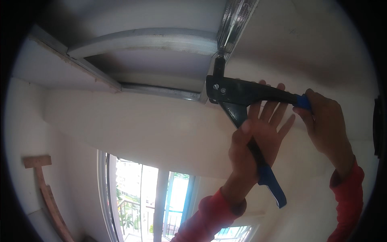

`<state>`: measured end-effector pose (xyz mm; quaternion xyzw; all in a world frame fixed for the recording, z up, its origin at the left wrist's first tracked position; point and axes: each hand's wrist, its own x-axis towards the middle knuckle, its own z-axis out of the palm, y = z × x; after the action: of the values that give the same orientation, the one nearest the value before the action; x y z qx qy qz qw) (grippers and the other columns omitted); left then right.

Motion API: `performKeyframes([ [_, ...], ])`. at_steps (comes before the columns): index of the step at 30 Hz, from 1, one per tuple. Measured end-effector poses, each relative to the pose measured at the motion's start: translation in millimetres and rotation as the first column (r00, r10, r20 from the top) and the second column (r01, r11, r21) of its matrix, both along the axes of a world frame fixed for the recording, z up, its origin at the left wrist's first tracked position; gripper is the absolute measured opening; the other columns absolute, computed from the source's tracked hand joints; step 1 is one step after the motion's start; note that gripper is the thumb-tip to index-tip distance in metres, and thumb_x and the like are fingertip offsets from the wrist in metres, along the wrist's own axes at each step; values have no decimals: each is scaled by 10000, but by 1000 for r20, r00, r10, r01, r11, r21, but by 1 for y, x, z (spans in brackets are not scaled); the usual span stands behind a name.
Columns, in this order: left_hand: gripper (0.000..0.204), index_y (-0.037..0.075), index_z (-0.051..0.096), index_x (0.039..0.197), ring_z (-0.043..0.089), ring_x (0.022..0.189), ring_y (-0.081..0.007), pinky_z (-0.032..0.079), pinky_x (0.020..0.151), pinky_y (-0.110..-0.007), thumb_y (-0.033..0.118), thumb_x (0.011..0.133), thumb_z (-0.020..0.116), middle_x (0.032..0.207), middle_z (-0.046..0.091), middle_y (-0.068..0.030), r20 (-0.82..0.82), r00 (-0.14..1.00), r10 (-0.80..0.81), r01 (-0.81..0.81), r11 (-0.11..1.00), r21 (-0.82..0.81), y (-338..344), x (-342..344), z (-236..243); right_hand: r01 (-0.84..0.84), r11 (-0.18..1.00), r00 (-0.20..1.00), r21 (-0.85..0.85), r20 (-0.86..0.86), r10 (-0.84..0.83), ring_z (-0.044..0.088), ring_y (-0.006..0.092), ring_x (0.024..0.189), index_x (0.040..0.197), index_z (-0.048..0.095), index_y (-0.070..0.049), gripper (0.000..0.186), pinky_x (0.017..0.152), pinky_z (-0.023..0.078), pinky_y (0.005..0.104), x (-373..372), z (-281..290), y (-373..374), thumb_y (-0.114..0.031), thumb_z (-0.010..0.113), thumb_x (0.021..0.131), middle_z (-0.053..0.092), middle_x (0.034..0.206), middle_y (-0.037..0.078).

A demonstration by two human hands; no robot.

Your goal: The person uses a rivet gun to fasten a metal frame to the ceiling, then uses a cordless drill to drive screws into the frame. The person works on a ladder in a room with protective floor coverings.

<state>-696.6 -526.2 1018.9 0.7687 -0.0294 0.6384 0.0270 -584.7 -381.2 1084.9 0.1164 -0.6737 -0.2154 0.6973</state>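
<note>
A black hand riveter (242,89) with blue handle ends is raised overhead, its nose meeting the metal ceiling frame (215,66) at a corner. Its two handles are spread wide apart. The lower handle crosses the palm of my left hand (262,135), held under the thumb; that hand's fingers stretch up, apart, behind the upper handle. My right hand (326,117) is closed around the blue end of the upper handle. Any rivet at the nose is too small to make out.
A curved metal channel (149,40) spans the ceiling opening, and a shiny metal strip (234,24) runs up from the riveter's nose. Below are a window (137,193) with railings outside and a wooden T-shaped prop (46,189) along the left wall.
</note>
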Motion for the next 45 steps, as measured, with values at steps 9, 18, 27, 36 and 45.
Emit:
performKeyframes([
  [9, 446, 24, 482, 1325, 475, 1367, -351, 311, 1178, -533, 265, 974, 614, 1317, 570, -217, 127, 990, -63, 58, 997, 41, 16, 16, 25, 23, 990, 973, -136, 230, 9, 654, 336, 867, 1146, 576, -1, 583, 782, 510, 434, 40, -9, -20, -429, 818, 833, 628, 944, 176],
  [18, 516, -2, 571, 1140, 594, 1178, -374, 376, 1120, -504, 491, 989, 562, 1104, 648, -214, 345, 938, 45, -113, 977, 179, 38, 18, 34, 83, 993, 967, 80, 235, -100, 504, 455, 1267, 1530, 272, 31, 1318, 1095, 450, 467, 39, -33, -2, -318, 964, 464, 476, 1337, 282],
  [27, 572, 49, 559, 879, 649, 800, -236, 505, 870, -397, 606, 1009, 544, 734, 650, -123, 567, 820, 74, -224, 954, 199, 38, 33, 52, 2, 970, 971, 244, 233, -61, 681, 370, 686, 1234, 572, -60, 765, 670, 548, 429, 24, 4, 7, -190, 881, 546, 679, 795, 160],
  [36, 493, 42, 565, 895, 673, 763, -233, 527, 774, -376, 523, 996, 608, 754, 641, -111, 572, 805, 153, -305, 935, 179, 36, 25, 63, -17, 978, 991, 208, 132, -10, 678, 355, 733, 1173, 602, -59, 564, 675, 528, 415, 19, 4, -2, -182, 868, 691, 691, 846, 143],
  [45, 963, 76, 88, 1637, 201, 1550, -349, 137, 1262, -563, 476, 926, 601, 1628, 256, -231, 109, 936, 335, -321, 939, -127, 13, 3, -6, 48, 999, 999, -3, 18, -48, 624, 332, 639, 1035, 598, -6, 413, 639, 482, 413, 12, 11, 5, -392, 707, 937, 620, 734, 135],
])
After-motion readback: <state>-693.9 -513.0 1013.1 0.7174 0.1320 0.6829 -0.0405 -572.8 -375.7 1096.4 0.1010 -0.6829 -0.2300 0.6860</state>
